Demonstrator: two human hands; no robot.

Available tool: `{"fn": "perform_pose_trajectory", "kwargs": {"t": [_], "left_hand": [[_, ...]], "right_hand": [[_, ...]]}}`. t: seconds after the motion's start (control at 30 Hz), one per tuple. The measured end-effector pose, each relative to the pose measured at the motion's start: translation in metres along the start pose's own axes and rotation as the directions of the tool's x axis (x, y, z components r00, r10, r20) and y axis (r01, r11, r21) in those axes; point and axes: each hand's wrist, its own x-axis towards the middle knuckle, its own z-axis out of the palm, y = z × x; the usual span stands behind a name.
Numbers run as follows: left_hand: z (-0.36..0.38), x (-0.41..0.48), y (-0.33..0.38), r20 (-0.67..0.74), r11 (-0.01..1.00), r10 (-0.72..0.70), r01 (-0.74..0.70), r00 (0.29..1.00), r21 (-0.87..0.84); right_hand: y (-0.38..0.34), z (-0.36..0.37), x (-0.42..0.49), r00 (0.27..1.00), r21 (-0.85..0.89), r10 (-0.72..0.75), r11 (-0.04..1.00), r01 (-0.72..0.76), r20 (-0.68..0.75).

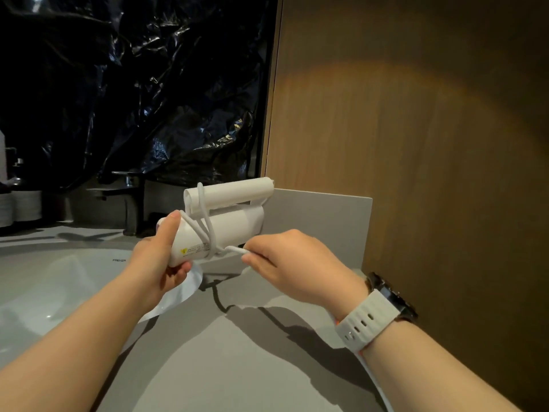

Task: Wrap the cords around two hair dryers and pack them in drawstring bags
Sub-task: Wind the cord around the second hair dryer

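Observation:
A white hair dryer [234, 217] with its handle folded along the body is held up above the grey counter. My left hand [162, 257] grips its near end, thumb on top. Its white cord [205, 230] loops a few times around the body and handle. My right hand [285, 257] pinches the cord's free stretch just right of the dryer, below its body. A white watch band sits on my right wrist. No second dryer and no drawstring bag is in view.
A white sink basin [53, 289] lies at the left, its dark faucet [132, 200] behind it. The grey counter [225, 361] spreads below my hands. A brown wood panel [416, 129] rises on the right; black plastic sheeting [133, 84] covers the back. Stacked white dishes [20, 206] stand far left.

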Motion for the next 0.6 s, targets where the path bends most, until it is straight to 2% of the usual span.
{"fn": "perform_pose_trajectory", "kwargs": {"t": [0.1, 0.2, 0.33, 0.47, 0.6], "left_hand": [[0.003, 0.001, -0.003, -0.003, 0.999, -0.018, 0.018, 1.000, 0.043], [0.007, -0.003, -0.008, 0.057, 0.997, -0.065, 0.062, 0.996, 0.046], [0.007, -0.007, -0.015, 0.128, 0.986, -0.148, 0.136, 0.981, 0.101], [0.011, -0.013, -0.019, 0.208, 0.964, -0.088, 0.031, 0.974, 0.263], [0.015, -0.018, -0.021, 0.244, 0.938, -0.042, -0.046, 0.969, 0.345]], "right_hand": [[-0.006, 0.003, -0.003, 0.995, -0.036, -0.095, 0.995, 0.096, 0.023], [-0.011, 0.004, -0.007, 0.986, 0.010, -0.155, 0.988, 0.155, 0.065], [0.003, 0.003, -0.012, 0.996, 0.195, -0.084, 0.978, 0.079, 0.020], [0.014, 0.001, -0.017, 0.999, 0.309, -0.021, 0.950, 0.030, -0.034], [0.023, -0.001, -0.019, 0.999, 0.328, 0.018, 0.945, 0.000, -0.050]]}}
